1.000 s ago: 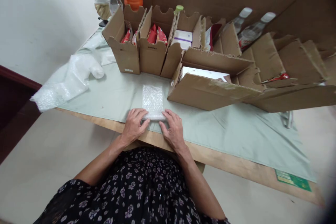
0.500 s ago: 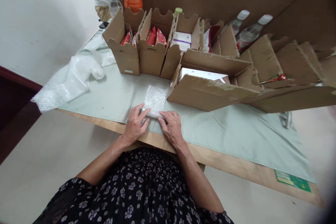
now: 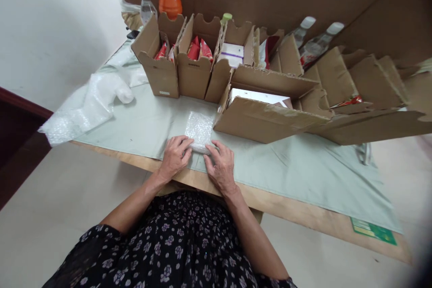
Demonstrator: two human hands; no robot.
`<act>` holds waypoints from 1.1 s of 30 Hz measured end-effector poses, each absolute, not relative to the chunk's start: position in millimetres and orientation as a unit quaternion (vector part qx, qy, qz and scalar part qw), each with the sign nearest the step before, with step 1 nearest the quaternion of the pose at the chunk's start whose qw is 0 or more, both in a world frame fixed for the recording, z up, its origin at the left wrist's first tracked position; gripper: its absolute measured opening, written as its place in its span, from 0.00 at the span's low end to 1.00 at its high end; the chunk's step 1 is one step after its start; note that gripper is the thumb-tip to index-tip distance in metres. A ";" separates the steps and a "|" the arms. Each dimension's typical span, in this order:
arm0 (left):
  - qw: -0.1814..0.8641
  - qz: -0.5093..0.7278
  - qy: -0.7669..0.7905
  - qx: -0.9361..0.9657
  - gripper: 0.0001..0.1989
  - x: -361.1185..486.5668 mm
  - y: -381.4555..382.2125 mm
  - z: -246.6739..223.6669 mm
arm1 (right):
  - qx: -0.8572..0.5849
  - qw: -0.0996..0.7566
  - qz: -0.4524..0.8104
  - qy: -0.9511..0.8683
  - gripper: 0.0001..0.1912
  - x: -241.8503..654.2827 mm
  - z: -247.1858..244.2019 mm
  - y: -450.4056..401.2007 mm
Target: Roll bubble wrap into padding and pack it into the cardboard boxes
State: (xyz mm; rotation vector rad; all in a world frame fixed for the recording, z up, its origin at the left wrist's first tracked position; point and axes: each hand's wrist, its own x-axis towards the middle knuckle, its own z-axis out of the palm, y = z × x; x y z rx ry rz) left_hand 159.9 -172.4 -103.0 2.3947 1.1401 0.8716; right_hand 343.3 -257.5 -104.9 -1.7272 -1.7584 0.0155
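Bubble wrap (image 3: 199,127) sitting mid-frame on the worktop (image 3: 286,204)
Left hand (image 3: 175,153) and right hand (image 3: 221,161) are touching its lower corners, can't tell if either grip's pinching; probably light, squishy, so I'd be holding the thick lower edge.

We'd tag this as a makeshift workspace in a plain indoor room; home or shop, we can't tell. Cues: cloth-covered desk (image 3: 297,166), open cardboard bins (image 3: 164,74) from 11 to 3, some holding red packets (image 3: 194,48), bubble-wrap piece (image 3: 200,127) mid-dial, crumpled bubble sheeting (image 3: 81,105) at 9, white wall (image 3: 50,22) at 10.
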 end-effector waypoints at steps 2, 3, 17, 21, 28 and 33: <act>0.174 0.308 0.402 0.845 0.15 161.2 -171.4 -102.8 | -0.664 0.323 0.020 -0.674 0.16 343.9 -105.3 -255.3; 0.174 0.312 0.402 0.843 0.16 161.5 -171.5 -103.1 | -0.668 0.321 0.026 -0.671 0.16 344.3 -105.8 -253.6; 0.159 0.328 0.407 0.837 0.18 161.8 -172.1 -109.4 | -0.670 0.304 0.039 -0.676 0.18 347.1 -107.1 -250.8; 0.151 0.331 0.405 0.839 0.18 162.3 -171.6 -108.9 | -0.672 0.291 0.052 -0.679 0.20 347.0 -107.1 -251.7; 0.181 0.337 0.409 0.829 0.22 159.9 -179.0 -104.4 | -0.680 0.304 0.080 -0.663 0.15 347.5 -99.9 -251.0; 0.204 0.314 0.385 0.843 0.21 152.7 -184.6 -99.6 | -0.654 0.320 0.132 -0.673 0.13 345.9 -94.9 -258.1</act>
